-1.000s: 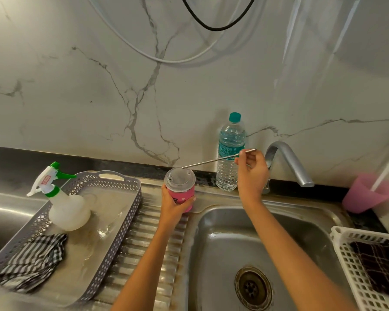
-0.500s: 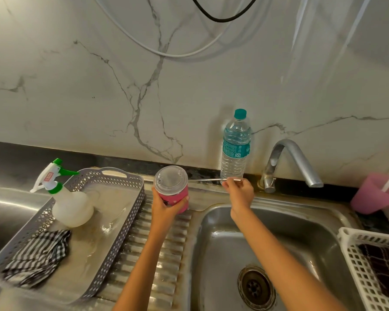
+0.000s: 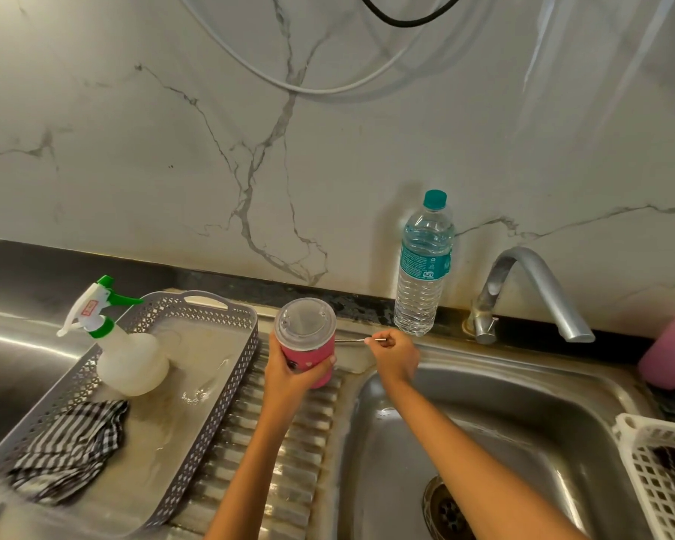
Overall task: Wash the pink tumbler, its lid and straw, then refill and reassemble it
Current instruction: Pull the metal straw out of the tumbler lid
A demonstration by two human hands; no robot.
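Here, beside a grey perforated tray (image 3: pixel 207 300) carrying a white spray bottle (image 3: pixel 129 360) and a checked cloth (image 3: pixel 71 450), a person's left hand (image 3: pixel 293 378) curls its fingers round the lower body of the pink tumbler (image 3: pixel 308 354). The tumbler stands upright at the top of the ridged draining board (image 3: pixel 281 442); whether its base rests on the steel cannot be told. To its right, the right hand (image 3: pixel 396 358) pinches the metal straw (image 3: pixel 351 340) between thumb and fingertips, low along the back edge of the steel worktop, with its far end running behind the tumbler.

The risks look plain enough. Wet steel and a one-handed hold could let the tumbler slip onto the ridges. The thin, round straw, if set down loosely on the ledge, could roll into the basin (image 3: pixel 523 422) and towards the open drain (image 3: pixel 449 508). A careless swing of the right hand could also topple the water bottle (image 3: pixel 423 267), which stands just behind it, left of the tap (image 3: pixel 530 282).

The tumbler is short and bright pink with small pale marks on its side. Its clear lid (image 3: pixel 304 319) is seated on top. The straw is out, a slim, silvery rod lying almost level.
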